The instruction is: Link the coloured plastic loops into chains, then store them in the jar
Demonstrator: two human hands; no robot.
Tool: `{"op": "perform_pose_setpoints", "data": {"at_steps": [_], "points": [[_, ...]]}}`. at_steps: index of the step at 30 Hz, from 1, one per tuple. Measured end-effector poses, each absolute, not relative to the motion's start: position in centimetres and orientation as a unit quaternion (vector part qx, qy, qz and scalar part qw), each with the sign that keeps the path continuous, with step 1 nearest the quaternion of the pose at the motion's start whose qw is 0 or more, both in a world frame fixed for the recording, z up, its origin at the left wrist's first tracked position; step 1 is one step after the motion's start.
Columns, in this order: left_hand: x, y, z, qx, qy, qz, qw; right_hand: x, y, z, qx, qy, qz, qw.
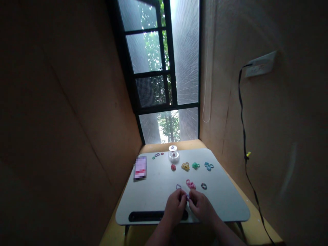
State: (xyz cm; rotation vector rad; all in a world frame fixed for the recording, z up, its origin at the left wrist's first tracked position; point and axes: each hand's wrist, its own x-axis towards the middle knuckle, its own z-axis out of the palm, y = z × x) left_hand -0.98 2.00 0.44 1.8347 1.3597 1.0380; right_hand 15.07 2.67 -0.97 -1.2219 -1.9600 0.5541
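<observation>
Head view: what's held?
"The left hand (175, 204) and right hand (202, 205) pinch a small purple loop (188, 197)."
"Nearby?"
"Small pink rings (191, 185) just beyond; the left hand partly hides a long black groove (146, 216)."

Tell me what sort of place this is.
Probably a narrow nook in a home: a tall window ahead, a wall outlet with a black cable, and a small white table.

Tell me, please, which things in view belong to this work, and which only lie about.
Probably the work:
purple piece, between left hand and right hand
purple ring, pink rings, dark ring
red pile, yellow pile, green pile, blue pile
far rings

Probably just lying about:
blurred pink item
clear container
cable
</observation>
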Motion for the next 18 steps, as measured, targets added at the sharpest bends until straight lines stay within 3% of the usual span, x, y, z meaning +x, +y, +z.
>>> {"op": "perform_pose_setpoints", "data": {"at_steps": [18], "points": [[-0.94,1.76,-0.13,0.716,0.52,0.373,0.279,15.01,2.65,-1.22,-0.5,-0.762,0.204,0.358]]}}
